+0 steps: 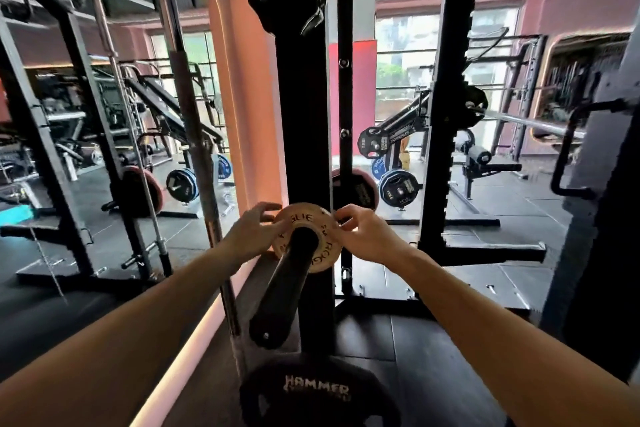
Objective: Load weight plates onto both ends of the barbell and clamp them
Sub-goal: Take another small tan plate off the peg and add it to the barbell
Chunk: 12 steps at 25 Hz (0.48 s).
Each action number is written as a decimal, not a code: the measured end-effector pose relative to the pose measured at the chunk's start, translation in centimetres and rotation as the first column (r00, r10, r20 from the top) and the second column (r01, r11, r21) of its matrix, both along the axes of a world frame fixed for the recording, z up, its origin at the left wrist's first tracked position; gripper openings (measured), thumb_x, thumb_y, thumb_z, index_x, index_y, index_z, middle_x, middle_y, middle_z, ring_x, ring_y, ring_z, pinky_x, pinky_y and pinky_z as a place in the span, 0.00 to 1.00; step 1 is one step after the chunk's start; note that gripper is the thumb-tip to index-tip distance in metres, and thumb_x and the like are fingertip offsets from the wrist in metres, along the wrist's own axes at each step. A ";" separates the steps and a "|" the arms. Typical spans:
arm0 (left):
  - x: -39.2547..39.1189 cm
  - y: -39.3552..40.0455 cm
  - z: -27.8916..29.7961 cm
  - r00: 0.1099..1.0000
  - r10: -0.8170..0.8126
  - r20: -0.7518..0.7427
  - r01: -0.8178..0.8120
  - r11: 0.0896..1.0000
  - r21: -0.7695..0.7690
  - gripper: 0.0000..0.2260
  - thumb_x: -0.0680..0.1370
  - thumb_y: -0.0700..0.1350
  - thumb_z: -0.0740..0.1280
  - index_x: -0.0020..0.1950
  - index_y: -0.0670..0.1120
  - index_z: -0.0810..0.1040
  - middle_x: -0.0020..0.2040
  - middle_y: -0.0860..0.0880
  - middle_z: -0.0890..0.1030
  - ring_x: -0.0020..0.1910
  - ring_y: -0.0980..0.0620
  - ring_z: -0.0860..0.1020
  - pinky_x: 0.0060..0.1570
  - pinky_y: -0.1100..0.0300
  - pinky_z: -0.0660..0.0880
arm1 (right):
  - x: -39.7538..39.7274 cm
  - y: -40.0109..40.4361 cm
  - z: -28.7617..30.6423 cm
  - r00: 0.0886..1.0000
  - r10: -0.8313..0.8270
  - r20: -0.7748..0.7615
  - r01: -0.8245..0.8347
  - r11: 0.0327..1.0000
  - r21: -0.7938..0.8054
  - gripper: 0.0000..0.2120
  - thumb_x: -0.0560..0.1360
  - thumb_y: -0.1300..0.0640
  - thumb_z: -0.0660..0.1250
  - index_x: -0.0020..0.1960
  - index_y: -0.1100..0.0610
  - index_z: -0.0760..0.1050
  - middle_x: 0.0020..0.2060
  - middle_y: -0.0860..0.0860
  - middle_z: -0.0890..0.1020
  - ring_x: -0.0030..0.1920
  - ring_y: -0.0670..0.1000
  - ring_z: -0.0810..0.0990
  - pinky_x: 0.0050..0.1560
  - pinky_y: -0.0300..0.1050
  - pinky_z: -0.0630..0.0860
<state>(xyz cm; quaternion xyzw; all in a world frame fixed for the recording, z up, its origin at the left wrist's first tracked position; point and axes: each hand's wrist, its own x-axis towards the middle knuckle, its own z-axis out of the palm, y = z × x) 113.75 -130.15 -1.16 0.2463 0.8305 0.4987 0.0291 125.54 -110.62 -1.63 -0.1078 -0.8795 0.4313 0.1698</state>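
Head view: looking down along two bare forearms toward a black rack upright (304, 121) in a gym.
Small plate: a pale, cream-coloured weight plate (308, 237) with dark lettering sits threaded on a black storage peg (280, 291) that juts from the upright toward the viewer.
Left hand: the left hand (251, 234) is at the plate's left edge, fingers spread and curled onto the rim, thumb side up; it grips the plate.
Right hand: the right hand (365, 236) is at the plate's right edge, fingertips pinched on the rim; it too has hold of the plate.
Peg: the peg's capped end, with a small bolt in it, points down and toward the viewer, well clear of the plate.
Below: a large black plate (318, 392) marked HAMMER in white sits at the bottom edge, under the peg.
Barbell: a steel barbell (526, 123) rests across the rack (446, 121) on the right, its sleeve end near the upright's hook; no plates show on the visible end.
Left side: a mirror (104, 149) reflects racks, a bench and loaded plates; a chrome bar (187, 135) stands just left of the black upright.
Background: more black and blue plates (398, 185) hang on pegs behind the upright, near the windows.
Floor: dark rubber matting (433, 357).
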 end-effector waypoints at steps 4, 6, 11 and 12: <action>0.1 0.1 -0.9 0.999 -0.019 0.046 0.021 0.999 -0.029 0.14 0.79 0.53 0.69 0.62 0.51 0.75 0.53 0.49 0.82 0.42 0.54 0.79 0.42 0.58 0.75 | -0.2 -1.6 -0.6 0.999 -0.028 -0.028 0.029 0.999 0.038 0.11 0.76 0.51 0.71 0.57 0.53 0.78 0.40 0.42 0.81 0.40 0.42 0.80 0.36 0.32 0.70; 1.4 -1.5 -0.9 0.999 -0.031 0.029 0.032 0.999 -0.037 0.12 0.79 0.54 0.69 0.60 0.51 0.76 0.51 0.48 0.82 0.42 0.53 0.79 0.43 0.56 0.76 | 1.3 -3.1 -0.4 0.999 -0.034 -0.041 0.037 0.998 0.056 0.10 0.76 0.52 0.71 0.56 0.51 0.77 0.41 0.43 0.80 0.39 0.40 0.78 0.34 0.31 0.69; 7.7 -7.7 -1.5 0.996 -0.084 -0.017 0.084 0.997 -0.002 0.04 0.80 0.53 0.69 0.47 0.55 0.77 0.40 0.48 0.82 0.38 0.50 0.81 0.50 0.42 0.81 | 7.9 -8.7 -0.4 0.995 -0.021 -0.092 0.035 0.987 0.154 0.03 0.78 0.54 0.69 0.51 0.50 0.76 0.39 0.43 0.78 0.39 0.43 0.77 0.35 0.33 0.68; 9.3 -9.2 -1.7 0.995 -0.089 -0.035 0.089 0.996 0.004 0.04 0.80 0.53 0.68 0.46 0.56 0.77 0.40 0.47 0.82 0.38 0.49 0.82 0.49 0.40 0.81 | 9.7 -10.3 -0.3 0.995 -0.018 -0.103 0.035 0.986 0.162 0.04 0.78 0.55 0.68 0.53 0.52 0.77 0.40 0.44 0.78 0.41 0.46 0.77 0.36 0.34 0.69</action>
